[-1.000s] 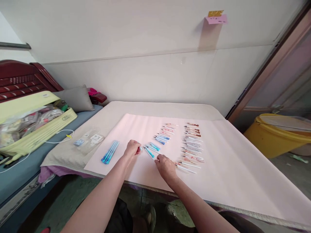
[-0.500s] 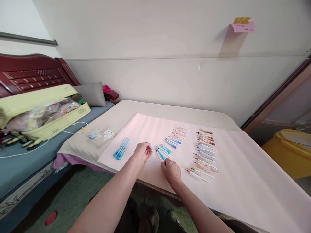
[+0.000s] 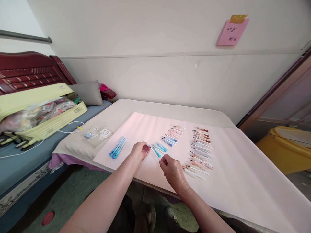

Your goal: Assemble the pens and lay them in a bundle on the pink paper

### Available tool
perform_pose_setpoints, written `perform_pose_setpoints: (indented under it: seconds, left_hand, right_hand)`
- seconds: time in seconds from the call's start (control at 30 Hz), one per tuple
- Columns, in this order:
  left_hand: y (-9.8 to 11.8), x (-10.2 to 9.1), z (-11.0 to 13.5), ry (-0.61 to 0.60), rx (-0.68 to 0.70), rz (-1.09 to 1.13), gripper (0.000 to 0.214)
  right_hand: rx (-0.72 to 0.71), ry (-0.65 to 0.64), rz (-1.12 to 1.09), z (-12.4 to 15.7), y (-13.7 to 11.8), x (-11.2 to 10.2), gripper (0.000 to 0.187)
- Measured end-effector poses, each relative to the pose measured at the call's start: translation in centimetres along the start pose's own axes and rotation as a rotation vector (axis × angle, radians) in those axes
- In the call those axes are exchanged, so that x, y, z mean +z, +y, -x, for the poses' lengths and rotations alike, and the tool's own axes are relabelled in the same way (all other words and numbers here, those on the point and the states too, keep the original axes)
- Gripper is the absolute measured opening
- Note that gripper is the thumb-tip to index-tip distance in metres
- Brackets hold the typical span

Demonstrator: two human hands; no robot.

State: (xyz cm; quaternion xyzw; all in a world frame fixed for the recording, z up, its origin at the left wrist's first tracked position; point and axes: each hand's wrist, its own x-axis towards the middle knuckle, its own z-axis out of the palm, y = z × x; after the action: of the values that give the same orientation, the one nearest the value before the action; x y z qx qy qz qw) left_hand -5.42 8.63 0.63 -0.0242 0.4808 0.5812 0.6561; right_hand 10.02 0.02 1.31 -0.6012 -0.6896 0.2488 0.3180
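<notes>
My right hand point(image 3: 171, 166) is closed in a pinch around the lower end of a slim white pen piece point(image 3: 155, 153) with a dark tip. That tip points up and left, close to the fingertips of my left hand point(image 3: 141, 150). My left hand is curled around a light blue pen part, mostly hidden by the fingers. Just beyond the hands lie a few turquoise pen parts point(image 3: 162, 147) beside white sticks. Left of my left hand, several blue pens point(image 3: 118, 147) rest side by side in a neat bundle.
Pink paper point(image 3: 233, 181) covers much of the table. Paired blue and pink pen parts point(image 3: 176, 131) lie beyond, with a long column of brown, grey and peach ones point(image 3: 200, 152) to the right. A plastic bag point(image 3: 96, 139) sits left. A yellow bin point(image 3: 284, 149) stands at right.
My right hand has lifted slightly and now holds the white piece with its tip brought near my left hand. The view has shifted a little, and the pink wall note hangs flatter.
</notes>
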Motion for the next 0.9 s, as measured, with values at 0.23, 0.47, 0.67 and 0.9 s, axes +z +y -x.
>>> perform_pose_setpoints:
  seconds: [0.23,0.47,0.67,0.9]
  left_hand:
    - [0.0,0.1,0.3,-0.096,0.066,-0.076,0.011]
    - [-0.9,0.3,1.0,-0.234,0.169,-0.183,0.010]
    - [-1.2,0.3,0.9,-0.247,0.229,-0.228,0.011]
    - [-3.5,0.7,3.2,-0.338,0.150,-0.293,0.010]
  right_hand:
    - [0.037,-0.017,0.055,-0.1,-0.2,-0.5,0.015]
    - [-0.001,0.043,0.083,-0.1,-0.3,-0.9,0.016]
    - [0.016,0.054,0.056,-0.2,-0.2,-1.0,0.017]
    - [0.075,0.012,-0.084,-0.5,-0.3,-1.3,0.018]
